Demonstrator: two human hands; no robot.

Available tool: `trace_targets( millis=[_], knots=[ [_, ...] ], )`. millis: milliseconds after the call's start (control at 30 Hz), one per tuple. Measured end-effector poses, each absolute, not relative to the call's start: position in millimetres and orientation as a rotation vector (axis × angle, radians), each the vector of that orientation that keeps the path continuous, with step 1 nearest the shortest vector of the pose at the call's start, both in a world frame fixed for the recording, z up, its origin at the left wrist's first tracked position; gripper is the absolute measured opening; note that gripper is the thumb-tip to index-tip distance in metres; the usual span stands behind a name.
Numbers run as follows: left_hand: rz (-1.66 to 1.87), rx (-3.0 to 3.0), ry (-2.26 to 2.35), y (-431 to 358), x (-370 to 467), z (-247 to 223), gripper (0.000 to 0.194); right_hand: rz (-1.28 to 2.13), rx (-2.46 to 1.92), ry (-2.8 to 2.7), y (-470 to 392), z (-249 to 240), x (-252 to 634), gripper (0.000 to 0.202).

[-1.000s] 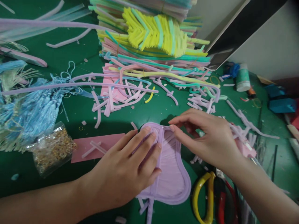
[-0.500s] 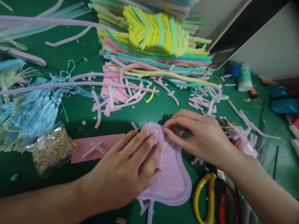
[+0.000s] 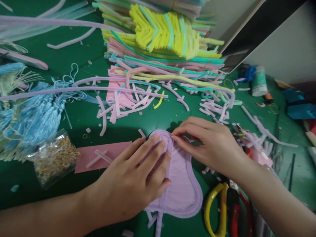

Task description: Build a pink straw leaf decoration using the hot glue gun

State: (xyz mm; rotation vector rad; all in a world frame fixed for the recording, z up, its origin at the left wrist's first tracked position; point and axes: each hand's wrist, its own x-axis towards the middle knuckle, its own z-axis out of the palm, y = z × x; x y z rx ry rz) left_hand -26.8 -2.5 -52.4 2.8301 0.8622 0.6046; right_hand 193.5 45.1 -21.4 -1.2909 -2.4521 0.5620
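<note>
A lavender hand fan [image 3: 184,187] lies on the green table, edged with fuzzy pipe cleaner; its wrapped handle [image 3: 159,223] points toward me. Down its middle runs a lavender pipe cleaner strip [image 3: 170,168]. My left hand [image 3: 138,177] rests on the fan's left half, fingers stretched out and pressing it down. At the top of the strip, the thumb and forefinger of my right hand [image 3: 204,140] are pinched on the strip's end by the rim. The fingertips hide that end. Part of the fan's left side is covered by my left hand.
Yellow-handled scissors [image 3: 216,210] and red-handled pliers [image 3: 235,214] lie right of the fan. Left are a bag of gold rings [image 3: 55,158], a pink card [image 3: 101,156] and blue tassels [image 3: 39,115]. Pipe cleaner bundles [image 3: 163,33] and lavender offcuts [image 3: 130,102] lie behind.
My right hand's fingertips have shifted very slightly left at the fan's top edge. Otherwise nothing visibly differs.
</note>
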Motion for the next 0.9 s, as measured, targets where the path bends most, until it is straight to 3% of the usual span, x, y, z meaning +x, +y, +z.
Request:
trace_targets(
  millis=[500,900],
  knots=[
    [0.610,2.840,0.847,-2.5,-26.8,-52.7,0.040,0.668,-1.624,-2.225,43.4,-13.5,186.8,0.010],
    [0.611,2.831,0.851,-2.9,-27.2,-53.0,0.039,0.655,-1.531,-2.324,43.2,-20.4,185.0,0.008]
  ],
)
